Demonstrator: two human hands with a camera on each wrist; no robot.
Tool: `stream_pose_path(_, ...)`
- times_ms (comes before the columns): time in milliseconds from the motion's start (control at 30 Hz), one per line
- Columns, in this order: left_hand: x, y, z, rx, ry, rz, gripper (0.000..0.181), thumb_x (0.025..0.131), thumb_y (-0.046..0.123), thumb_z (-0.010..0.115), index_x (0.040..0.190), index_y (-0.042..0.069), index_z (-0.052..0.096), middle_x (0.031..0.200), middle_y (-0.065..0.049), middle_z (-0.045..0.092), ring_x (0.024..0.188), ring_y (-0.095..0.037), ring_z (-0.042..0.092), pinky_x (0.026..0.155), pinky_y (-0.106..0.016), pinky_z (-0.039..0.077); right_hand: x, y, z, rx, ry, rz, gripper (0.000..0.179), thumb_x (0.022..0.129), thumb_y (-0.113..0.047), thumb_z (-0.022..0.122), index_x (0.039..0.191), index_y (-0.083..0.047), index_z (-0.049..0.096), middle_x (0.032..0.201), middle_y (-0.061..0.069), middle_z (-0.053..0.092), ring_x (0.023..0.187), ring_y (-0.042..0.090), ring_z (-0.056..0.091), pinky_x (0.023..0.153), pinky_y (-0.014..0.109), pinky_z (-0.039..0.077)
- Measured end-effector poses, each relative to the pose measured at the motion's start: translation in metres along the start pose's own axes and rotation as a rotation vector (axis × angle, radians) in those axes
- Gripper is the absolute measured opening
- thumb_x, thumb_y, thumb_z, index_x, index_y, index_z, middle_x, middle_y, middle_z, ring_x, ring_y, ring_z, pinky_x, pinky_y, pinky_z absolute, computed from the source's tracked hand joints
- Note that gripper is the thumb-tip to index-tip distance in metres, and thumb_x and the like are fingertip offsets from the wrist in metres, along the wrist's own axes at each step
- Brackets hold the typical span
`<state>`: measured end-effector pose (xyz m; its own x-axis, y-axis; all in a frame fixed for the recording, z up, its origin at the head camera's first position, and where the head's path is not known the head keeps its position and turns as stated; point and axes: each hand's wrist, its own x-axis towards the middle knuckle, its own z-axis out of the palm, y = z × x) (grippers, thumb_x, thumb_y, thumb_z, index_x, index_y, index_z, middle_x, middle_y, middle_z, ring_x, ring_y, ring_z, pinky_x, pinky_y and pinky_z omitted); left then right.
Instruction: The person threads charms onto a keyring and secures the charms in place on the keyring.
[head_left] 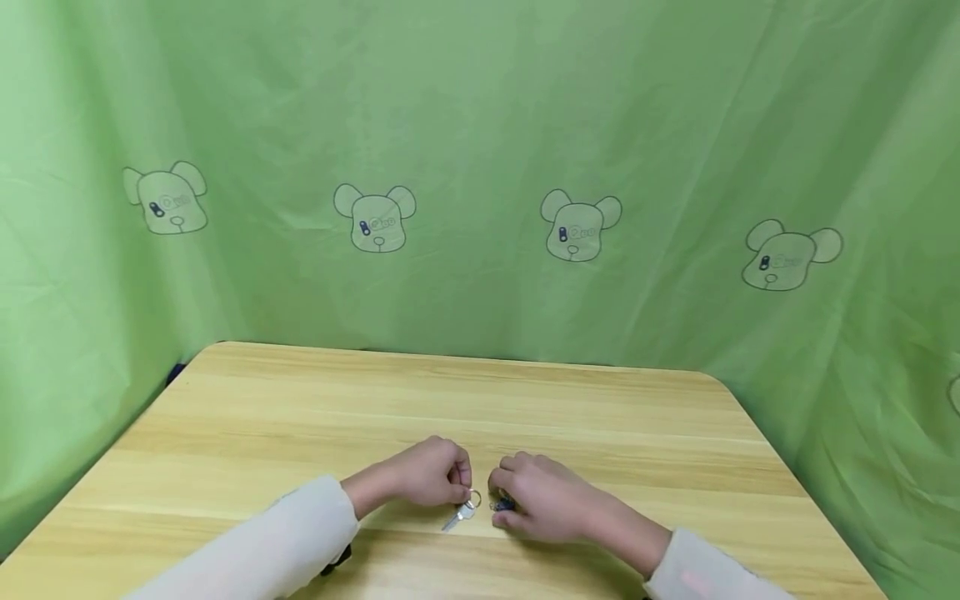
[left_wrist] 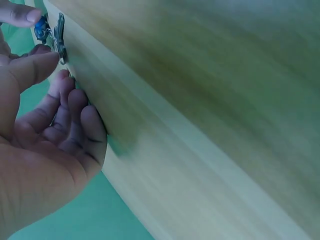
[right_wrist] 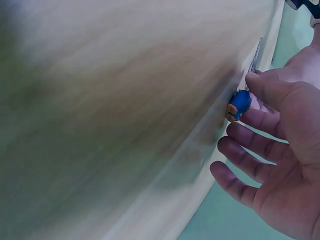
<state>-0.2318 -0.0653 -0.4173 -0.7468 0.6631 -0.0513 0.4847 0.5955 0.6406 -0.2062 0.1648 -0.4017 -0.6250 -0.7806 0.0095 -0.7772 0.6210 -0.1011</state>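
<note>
A silver key on a metal ring is at the near middle of the wooden table. My left hand has its thumb and forefinger at the ring, pinching its edge, with the other fingers curled in. A small blue charm with an orange end hangs off the same bunch by a short chain. My right hand holds this charm between thumb and forefinger, and its other fingers are spread and bent in the right wrist view. The charm is partly hidden by the fingers in the head view.
The pale wooden table has rounded far corners. A green curtain printed with bear heads hangs behind it and on both sides. A black piece shows under the left sleeve.
</note>
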Motion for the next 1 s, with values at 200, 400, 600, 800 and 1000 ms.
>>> stream_pose_path(200, 0.002, 0.003, 0.003, -0.016, 0.015, -0.06, 0.018, 0.089, 0.009, 0.075, 0.073, 0.015, 0.067, 0.065, 0.009, 0.059, 0.055, -0.004, 0.048, 0.053, -0.019, 0.04, 0.003, 0.002, 0.004, 0.002, 0.013, -0.008, 0.016, 0.094, -0.03, 0.074, 0.099, -0.016, 0.068, 0.088, -0.01, 0.058, 0.078, 0.004, 0.047, 0.07, 0.026, 0.047)
stream_pose_path(400, 0.005, 0.011, 0.004, 0.012, 0.027, -0.136, 0.023, 0.086, 0.011, 0.075, 0.064, 0.015, 0.067, 0.056, 0.01, 0.056, 0.049, -0.004, 0.043, 0.048, -0.02, 0.033, 0.004, 0.003, 0.004, -0.007, 0.019, -0.02, 0.009, 0.093, -0.024, 0.072, 0.09, -0.019, 0.065, 0.085, -0.013, 0.054, 0.077, 0.004, 0.047, 0.07, 0.025, 0.047)
stream_pose_path(600, 0.011, 0.018, 0.005, 0.04, 0.063, -0.242, 0.041, 0.079, 0.011, 0.072, 0.046, 0.018, 0.05, 0.04, 0.012, 0.037, 0.041, -0.005, 0.029, 0.042, -0.022, 0.02, 0.003, 0.002, 0.005, -0.057, 0.057, -0.039, 0.009, 0.087, -0.02, 0.071, 0.086, -0.021, 0.062, 0.081, -0.014, 0.049, 0.074, 0.005, 0.045, 0.066, 0.025, 0.044)
stream_pose_path(800, 0.015, 0.024, 0.006, 0.053, 0.076, -0.305, 0.046, 0.078, 0.013, 0.074, 0.044, 0.02, 0.044, 0.039, 0.011, 0.033, 0.04, -0.005, 0.027, 0.04, -0.022, 0.019, 0.002, 0.003, 0.007, -0.068, 0.082, -0.049, 0.012, 0.081, -0.018, 0.07, 0.084, -0.023, 0.061, 0.078, -0.015, 0.045, 0.07, 0.006, 0.042, 0.063, 0.024, 0.04)
stream_pose_path(1000, 0.014, 0.024, 0.006, 0.134, -0.037, -0.227, 0.052, 0.09, 0.008, 0.066, 0.045, 0.019, 0.041, 0.04, 0.011, 0.028, 0.037, -0.003, 0.022, 0.04, -0.019, 0.016, 0.001, 0.005, 0.009, -0.046, 0.086, -0.045, 0.011, 0.08, -0.017, 0.07, 0.083, -0.023, 0.061, 0.079, -0.015, 0.046, 0.07, 0.005, 0.042, 0.062, 0.023, 0.039)
